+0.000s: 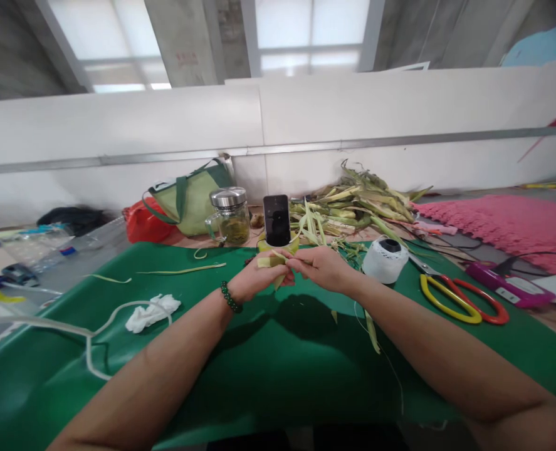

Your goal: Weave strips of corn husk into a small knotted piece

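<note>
My left hand (259,275), with a dark green bead bracelet (230,297) at its wrist, is closed on a pale yellow-green plant leaf strip (269,261). Fingers of my right hand (316,266) pinch the same leaf piece from the other side, so both hands meet above the green mat (278,357). Part of the leaf hangs below the left fingers; the rest is covered by the hands. Just behind them a phone (276,220) stands upright. To the right of my right hand is a spool of white thread (385,260).
Scissors (451,297) with red and yellow handles lie at right, near a purple tool (510,285). A heap of plant stalks (362,200) rests behind. A glass jar (233,219) stands by a green bag (190,197). At left are crumpled tissue (153,313) and a white cable (89,338).
</note>
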Demonstrator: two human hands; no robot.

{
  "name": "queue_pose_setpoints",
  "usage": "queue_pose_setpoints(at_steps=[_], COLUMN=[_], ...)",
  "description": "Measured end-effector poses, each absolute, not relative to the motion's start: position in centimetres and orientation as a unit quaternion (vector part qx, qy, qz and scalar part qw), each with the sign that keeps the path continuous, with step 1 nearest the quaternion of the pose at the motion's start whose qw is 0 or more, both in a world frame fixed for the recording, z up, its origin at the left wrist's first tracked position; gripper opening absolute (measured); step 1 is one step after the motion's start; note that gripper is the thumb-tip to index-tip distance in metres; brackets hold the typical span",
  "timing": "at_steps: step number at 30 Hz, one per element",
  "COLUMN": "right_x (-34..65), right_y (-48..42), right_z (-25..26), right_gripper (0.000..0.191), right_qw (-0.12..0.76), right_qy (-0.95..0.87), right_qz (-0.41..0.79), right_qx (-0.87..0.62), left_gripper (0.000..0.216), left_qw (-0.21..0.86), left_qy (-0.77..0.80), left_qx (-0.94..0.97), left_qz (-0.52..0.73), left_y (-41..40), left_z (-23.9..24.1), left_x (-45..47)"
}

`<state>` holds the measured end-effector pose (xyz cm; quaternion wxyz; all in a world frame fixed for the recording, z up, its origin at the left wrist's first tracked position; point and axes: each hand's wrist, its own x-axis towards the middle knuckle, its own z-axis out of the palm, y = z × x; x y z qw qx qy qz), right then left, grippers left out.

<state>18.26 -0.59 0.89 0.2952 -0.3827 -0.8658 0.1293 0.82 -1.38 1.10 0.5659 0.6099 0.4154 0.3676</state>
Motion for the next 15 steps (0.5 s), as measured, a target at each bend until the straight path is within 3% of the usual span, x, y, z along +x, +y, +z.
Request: queue_pose_setpoints(at_steps=[5,9,15], right_x=[18.7,19.6,20.2], right_y=[-0.3,-0.1,-0.1], right_z=[1.3,1.9,2.4], right_gripper=[0.037,0.04,0.037], right_qw=[0.266,0.212,0.187], right_qy=[-0.878,-0.895,-0.899], right_qz=[0.247,0.262,0.29], right_qx=[-0.313,-0.291,-0.271], left_gripper=[0.022,0.028,0.029], left_qw=[0.549,0.511,0.549], left_qy=[0.4,0.393,0.363], left_qx=[0.644,0.712,0.71], left_qz=[0.352,0.277,0.251], left_y=[-1.4,-1.3,-1.1], left_z=[1.3,1.9,2.0], left_x=[0.5,0.0,-0.7])
